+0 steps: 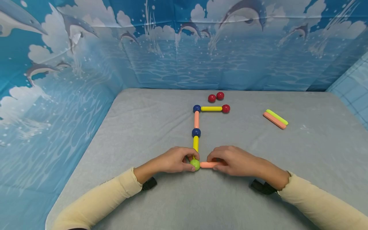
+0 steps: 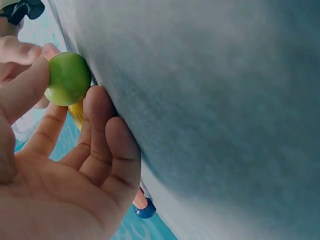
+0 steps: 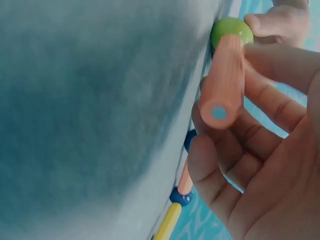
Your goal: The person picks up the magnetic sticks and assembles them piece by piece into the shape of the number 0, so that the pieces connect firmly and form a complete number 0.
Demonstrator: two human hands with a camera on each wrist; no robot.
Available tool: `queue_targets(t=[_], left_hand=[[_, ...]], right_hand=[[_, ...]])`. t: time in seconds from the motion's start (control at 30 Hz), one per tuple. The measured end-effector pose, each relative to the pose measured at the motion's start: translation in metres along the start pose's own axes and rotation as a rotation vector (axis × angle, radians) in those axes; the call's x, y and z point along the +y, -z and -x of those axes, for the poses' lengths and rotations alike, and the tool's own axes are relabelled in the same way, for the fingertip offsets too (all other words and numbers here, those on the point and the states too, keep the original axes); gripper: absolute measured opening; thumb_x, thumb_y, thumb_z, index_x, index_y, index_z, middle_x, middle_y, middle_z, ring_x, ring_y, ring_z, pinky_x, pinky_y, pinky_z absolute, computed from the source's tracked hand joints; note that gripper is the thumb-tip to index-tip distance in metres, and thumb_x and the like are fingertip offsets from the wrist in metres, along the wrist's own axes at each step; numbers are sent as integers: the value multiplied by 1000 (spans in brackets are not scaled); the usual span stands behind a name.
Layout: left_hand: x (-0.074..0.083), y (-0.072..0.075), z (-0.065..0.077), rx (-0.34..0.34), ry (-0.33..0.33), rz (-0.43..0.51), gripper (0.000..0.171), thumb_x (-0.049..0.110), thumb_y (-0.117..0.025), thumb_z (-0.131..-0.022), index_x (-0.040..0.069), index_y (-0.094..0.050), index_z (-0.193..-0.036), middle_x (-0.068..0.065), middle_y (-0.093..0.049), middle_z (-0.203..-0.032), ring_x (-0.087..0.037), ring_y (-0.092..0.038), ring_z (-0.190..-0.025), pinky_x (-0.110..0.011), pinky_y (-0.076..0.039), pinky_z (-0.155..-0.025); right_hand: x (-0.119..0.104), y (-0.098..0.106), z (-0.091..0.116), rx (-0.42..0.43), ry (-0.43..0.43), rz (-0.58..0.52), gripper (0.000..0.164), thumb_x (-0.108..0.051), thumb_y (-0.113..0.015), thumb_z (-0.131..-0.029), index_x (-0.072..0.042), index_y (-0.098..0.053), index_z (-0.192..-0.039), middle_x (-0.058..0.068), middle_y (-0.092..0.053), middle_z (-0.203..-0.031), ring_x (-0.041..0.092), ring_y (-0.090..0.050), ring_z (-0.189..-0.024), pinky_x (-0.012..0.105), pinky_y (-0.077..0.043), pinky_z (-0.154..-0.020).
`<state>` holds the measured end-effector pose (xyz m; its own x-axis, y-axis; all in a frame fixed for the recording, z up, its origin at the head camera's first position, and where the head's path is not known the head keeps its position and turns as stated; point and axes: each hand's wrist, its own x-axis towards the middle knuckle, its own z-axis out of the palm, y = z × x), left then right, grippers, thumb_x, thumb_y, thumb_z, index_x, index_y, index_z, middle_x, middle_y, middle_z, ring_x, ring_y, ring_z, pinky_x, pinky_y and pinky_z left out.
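A green ball (image 1: 195,164) sits at the near end of a chain of rods and balls on the grey table. My left hand (image 1: 176,159) pinches that ball between thumb and fingers. My right hand (image 1: 235,160) grips an orange rod (image 1: 207,164), whose left end meets the ball's right side. From the ball a yellow rod (image 1: 196,143) runs away to a blue ball (image 1: 196,132). Beyond it come another orange rod (image 1: 196,119), a second blue ball (image 1: 196,109), a yellow rod (image 1: 211,109) pointing right and a red ball (image 1: 226,108). In the right wrist view, the orange rod's free end shows a bluish round centre.
Two loose red balls (image 1: 211,98) lie just behind the chain's far end. Farther right, a loose orange rod (image 1: 274,120) and a yellow-green rod (image 1: 277,117) lie side by side. A dolphin-printed curtain (image 1: 184,64) hangs behind the grey table (image 1: 138,127).
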<state>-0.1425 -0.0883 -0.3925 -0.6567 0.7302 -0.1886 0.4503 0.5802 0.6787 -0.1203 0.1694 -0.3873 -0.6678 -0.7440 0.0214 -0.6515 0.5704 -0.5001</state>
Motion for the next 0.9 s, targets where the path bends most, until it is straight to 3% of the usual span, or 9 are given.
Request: queue_targets(t=[0.17,0.27,0.5,0.63,0.9], left_hand=[[0,-1,0,-6,3,7,24,19,-75,-88,18,-68,-112,3,-70,-96,-7,-59,-80,-19,-49,-71],[0,-1,1,-8,10,16,23,18,-75,-88,19,-68,-111,4,-70,-96,-7,-59,-80,-20,-48,-71],[2,0,1,-11,15,23,23,19,-75,-89,19,-68,-111,3,-70,-98,-8,-59,-81,-19,-48,-72],[2,0,2,-9,19,25,23,19,-76,-88,20,-68,-110,3,-70,-98,-8,-59,-80,-19,-48,-71],[0,0,2,-8,14,30,24,18,-76,-88,21,-68,-110,4,-70,-98,-7,-59,-80,-19,-48,-71]], right_hand=[[9,16,-5,-2,-29,-18,23,-22,-69,-94,-16,-70,-116,-7,-71,-104,2,-59,-88,28,-56,-79],[21,31,-12,18,-93,-11,24,-19,-68,-94,-13,-69,-117,-5,-71,-104,5,-59,-87,28,-56,-77],[61,58,-30,126,-253,27,22,-13,-68,-93,-8,-70,-114,2,-71,-99,14,-59,-85,27,-53,-72],[83,68,-41,179,-303,37,21,-11,-65,-94,-4,-69,-113,9,-71,-99,20,-58,-85,29,-51,-71],[102,79,-72,341,-415,102,26,-13,-62,-96,-2,-66,-119,16,-66,-104,28,-55,-89,41,-49,-75]])
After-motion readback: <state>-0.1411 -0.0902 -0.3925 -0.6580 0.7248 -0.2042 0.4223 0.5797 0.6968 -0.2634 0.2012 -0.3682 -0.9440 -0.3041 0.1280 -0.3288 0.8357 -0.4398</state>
